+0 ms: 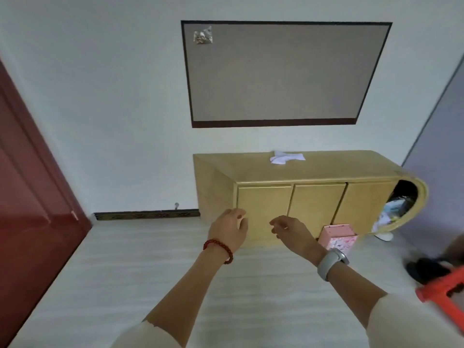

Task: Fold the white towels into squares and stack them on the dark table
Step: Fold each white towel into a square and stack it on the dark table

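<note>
Two hands: both are reaching forward in mid-air over the pale floor (155,267), holding nothing.
Left hand (229,231): it is hanging loose with fingers lightly curled, touching nothing; a red beaded bracelet (218,249) is sitting on its wrist.
Right hand (292,232): it is also hanging relaxed, fingers bent inward and empty (a thin ring is showing on one finger); a grey-strapped smartwatch (331,263) is circling its wrist.
Crumpled white towel (286,157): it is lying unfolded on top of the long light-wood cabinet (288,194), near the back edge, well apart from both hands.
Cabinet front: three plain doors are standing closed; the rounded right end is showing an open nook with pale items inside, too blurred to name.
Pink patterned box (337,238): it is sitting on the floor just before the cabinet, near the right hand in the picture.
Wall: a dark-framed grey rectangular board (283,74) is hanging above the cabinet.
Left edge: a dark red door (30,197) is standing there.
Lower right: an orange plastic stool (444,295) is showing partly.
</note>
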A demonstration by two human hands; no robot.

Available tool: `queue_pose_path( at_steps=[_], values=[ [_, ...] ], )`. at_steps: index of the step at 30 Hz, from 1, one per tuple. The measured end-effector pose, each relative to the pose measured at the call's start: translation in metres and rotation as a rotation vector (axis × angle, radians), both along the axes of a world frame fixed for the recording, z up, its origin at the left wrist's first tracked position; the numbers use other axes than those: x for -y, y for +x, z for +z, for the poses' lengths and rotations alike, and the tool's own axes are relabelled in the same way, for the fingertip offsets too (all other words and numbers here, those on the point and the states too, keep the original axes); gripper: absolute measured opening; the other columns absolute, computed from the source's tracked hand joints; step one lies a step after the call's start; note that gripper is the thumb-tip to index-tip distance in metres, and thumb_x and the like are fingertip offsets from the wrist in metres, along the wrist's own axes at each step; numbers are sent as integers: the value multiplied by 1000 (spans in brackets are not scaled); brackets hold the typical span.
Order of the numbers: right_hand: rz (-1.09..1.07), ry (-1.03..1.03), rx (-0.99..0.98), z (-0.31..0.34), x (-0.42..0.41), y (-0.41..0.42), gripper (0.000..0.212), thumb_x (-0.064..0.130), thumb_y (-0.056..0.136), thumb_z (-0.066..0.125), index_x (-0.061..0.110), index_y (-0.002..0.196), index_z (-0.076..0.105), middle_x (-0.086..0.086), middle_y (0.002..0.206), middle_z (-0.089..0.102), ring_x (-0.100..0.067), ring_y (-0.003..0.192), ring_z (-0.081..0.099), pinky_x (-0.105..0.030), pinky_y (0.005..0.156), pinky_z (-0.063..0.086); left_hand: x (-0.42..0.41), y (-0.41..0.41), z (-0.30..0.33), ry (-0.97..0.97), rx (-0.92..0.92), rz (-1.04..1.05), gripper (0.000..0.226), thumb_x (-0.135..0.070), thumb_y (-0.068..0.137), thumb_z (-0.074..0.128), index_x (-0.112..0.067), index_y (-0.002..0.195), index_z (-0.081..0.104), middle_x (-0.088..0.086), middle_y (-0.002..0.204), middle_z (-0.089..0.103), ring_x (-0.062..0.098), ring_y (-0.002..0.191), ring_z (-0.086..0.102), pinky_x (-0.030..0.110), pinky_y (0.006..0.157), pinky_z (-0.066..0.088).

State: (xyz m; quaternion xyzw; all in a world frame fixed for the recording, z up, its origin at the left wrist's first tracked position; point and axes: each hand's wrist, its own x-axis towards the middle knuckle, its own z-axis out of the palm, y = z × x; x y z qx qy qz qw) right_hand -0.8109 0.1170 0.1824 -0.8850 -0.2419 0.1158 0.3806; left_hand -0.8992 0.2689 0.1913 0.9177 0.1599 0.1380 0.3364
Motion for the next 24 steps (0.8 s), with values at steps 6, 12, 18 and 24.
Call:
queue_pose_path(
  at_steps=[6,12,18,24],
  values=[
    [-195,53,-11,-12,44,135,24,7,91,46,7,106,65,-9,100,67,-17,80,59,-24,75,45,33,165,-10,-10,-15,-137,28,-21,93,46,-15,118,58,2,115,59,18,101,58,32,88,48],
    [-255,45,-20,-34,40,283,25,7,91,46,7,108,64,-7,100,66,-19,90,60,-24,81,43,16,325,-35,-15,-14,-205,26,-19,90,50,-14,113,61,3,111,61,19,96,59,30,86,47],
    [-288,28,-17,-30,0,451,23,6,88,48,8,103,66,-6,92,67,-20,83,61,-22,75,41,-37,504,-43,-58,-23,-157,23,-16,87,54,-13,109,63,5,107,63,22,92,60,32,87,47],
    [-324,-12,-76,-45,-5,579,23,4,86,48,10,100,65,-2,84,62,-28,79,62,-30,74,46,-40,639,-61,-105,-117,-184,27,-17,89,53,-13,115,60,3,114,61,19,97,60,31,92,45]
  ],
)
